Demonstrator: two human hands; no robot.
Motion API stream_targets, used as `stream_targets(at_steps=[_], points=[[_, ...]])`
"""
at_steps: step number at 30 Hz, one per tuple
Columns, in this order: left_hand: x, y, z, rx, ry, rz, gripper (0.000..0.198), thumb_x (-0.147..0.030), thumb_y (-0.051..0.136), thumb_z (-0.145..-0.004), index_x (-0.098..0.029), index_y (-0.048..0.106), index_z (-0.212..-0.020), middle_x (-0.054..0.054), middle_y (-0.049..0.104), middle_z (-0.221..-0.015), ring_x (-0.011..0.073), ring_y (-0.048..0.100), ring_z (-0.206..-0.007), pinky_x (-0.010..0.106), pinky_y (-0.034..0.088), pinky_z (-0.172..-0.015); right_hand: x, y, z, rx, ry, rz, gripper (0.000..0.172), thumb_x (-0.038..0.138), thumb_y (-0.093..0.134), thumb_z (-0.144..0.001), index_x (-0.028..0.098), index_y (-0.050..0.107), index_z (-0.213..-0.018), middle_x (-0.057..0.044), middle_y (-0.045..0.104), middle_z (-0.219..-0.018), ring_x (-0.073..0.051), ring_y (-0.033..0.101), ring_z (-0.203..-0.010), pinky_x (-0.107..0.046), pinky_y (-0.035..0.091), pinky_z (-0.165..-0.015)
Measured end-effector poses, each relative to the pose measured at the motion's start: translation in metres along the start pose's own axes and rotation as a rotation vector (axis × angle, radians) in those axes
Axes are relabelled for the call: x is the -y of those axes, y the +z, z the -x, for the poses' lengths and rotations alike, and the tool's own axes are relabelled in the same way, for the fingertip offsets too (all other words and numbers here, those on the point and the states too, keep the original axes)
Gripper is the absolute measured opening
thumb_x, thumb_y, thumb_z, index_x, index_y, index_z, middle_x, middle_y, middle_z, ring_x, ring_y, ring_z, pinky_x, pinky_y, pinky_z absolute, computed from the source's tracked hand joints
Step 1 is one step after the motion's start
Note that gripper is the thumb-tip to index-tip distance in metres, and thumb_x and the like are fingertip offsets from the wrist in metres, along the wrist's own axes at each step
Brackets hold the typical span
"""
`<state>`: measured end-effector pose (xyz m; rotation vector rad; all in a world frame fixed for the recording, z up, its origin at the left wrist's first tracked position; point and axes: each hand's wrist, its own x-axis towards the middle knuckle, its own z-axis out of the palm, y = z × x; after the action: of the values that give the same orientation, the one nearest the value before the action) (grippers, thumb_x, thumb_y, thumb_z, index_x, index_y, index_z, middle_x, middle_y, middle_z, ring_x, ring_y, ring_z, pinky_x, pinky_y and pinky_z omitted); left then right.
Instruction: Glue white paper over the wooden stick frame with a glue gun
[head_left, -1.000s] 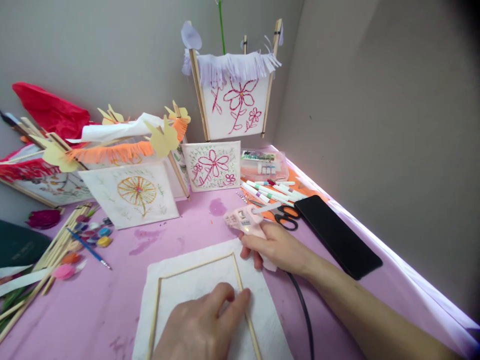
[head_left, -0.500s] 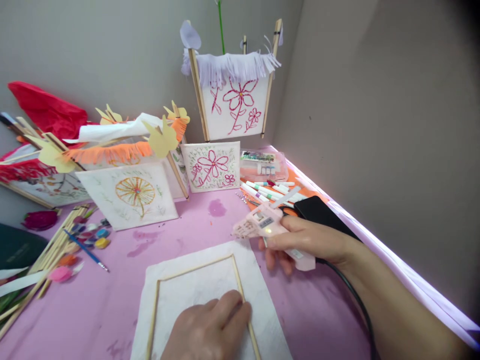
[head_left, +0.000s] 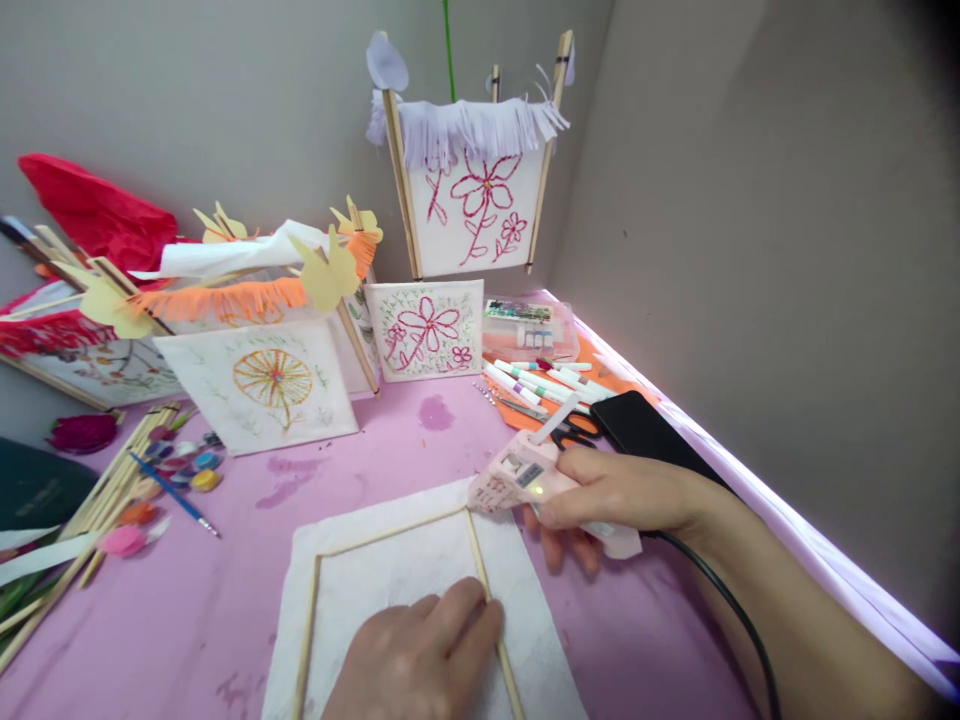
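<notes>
My right hand [head_left: 600, 500] is wrapped round a pale pink hot glue gun [head_left: 517, 475], a glue stick poking out of its back and a black cord trailing behind. The gun's nozzle is at the far right corner of a wooden stick frame [head_left: 397, 530], which lies on a white sheet [head_left: 382, 585]. My left hand [head_left: 420, 650] presses on the frame's right-hand stick [head_left: 507, 675], its fingers closed over it. The near side of the frame is out of view.
Paper-sided lanterns with flower drawings [head_left: 480, 200] stand along the wall. Behind the glue gun lie scissors [head_left: 574, 430], markers [head_left: 517, 380] and a black phone-like slab [head_left: 652, 435]. Loose wooden sticks [head_left: 112, 480], a blue paintbrush [head_left: 172, 493] and paint pots [head_left: 206, 480] are at left.
The glue gun in my right hand has come down and nearer, its nozzle now at the frame's far right corner. The scissors show more. My left hand stays in place.
</notes>
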<state>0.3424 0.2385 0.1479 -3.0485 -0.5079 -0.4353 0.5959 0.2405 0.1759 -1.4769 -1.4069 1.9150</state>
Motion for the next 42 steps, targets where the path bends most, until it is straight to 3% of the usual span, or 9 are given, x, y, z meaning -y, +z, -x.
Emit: stream_targets(at_steps=[8, 25, 34, 42], points=[[0.001, 0.0, -0.001, -0.03, -0.001, 0.016, 0.056, -0.025, 0.008, -0.1, -0.019, 0.063, -0.09, 0.003, 0.069, -0.08, 0.0127, 0.061, -0.049, 0.023, 0.051, -0.042, -0.001, 0.0, -0.002, -0.004, -0.005, 0.005, 0.021, 0.031, 0.058, -0.078, 0.012, 0.066, -0.084, -0.005, 0.07, -0.071, -0.01, 0.057, -0.047, -0.018, 0.042, -0.045], [0.001, 0.002, 0.002, 0.028, 0.008, 0.058, 0.037, -0.029, 0.025, -0.098, -0.017, 0.06, -0.097, 0.004, 0.069, -0.087, 0.0127, 0.062, -0.053, 0.022, 0.052, -0.046, 0.002, 0.002, 0.0, 0.004, -0.009, 0.03, 0.023, 0.032, 0.057, -0.079, 0.012, 0.065, -0.085, -0.006, 0.07, -0.075, -0.009, 0.057, -0.049, -0.018, 0.043, -0.046], [-0.001, 0.004, 0.004, 0.073, -0.01, 0.06, 0.02, -0.012, 0.043, -0.085, -0.017, 0.059, -0.096, 0.004, 0.069, -0.09, 0.0145, 0.063, -0.055, 0.025, 0.055, -0.048, 0.005, 0.004, 0.002, -0.03, 0.0, 0.071, 0.025, 0.036, 0.058, -0.079, 0.013, 0.067, -0.084, -0.004, 0.069, -0.073, -0.01, 0.058, -0.05, -0.019, 0.04, -0.045], [0.003, -0.007, 0.008, -0.115, -0.1, 0.025, 0.03, -0.008, 0.038, -0.08, -0.014, 0.058, -0.102, 0.004, 0.068, -0.08, 0.0148, 0.062, -0.055, 0.025, 0.05, -0.045, 0.003, 0.004, 0.0, -0.039, -0.021, 0.098, 0.03, 0.041, 0.06, -0.081, 0.013, 0.066, -0.088, -0.007, 0.07, -0.076, -0.011, 0.059, -0.052, -0.019, 0.041, -0.046]])
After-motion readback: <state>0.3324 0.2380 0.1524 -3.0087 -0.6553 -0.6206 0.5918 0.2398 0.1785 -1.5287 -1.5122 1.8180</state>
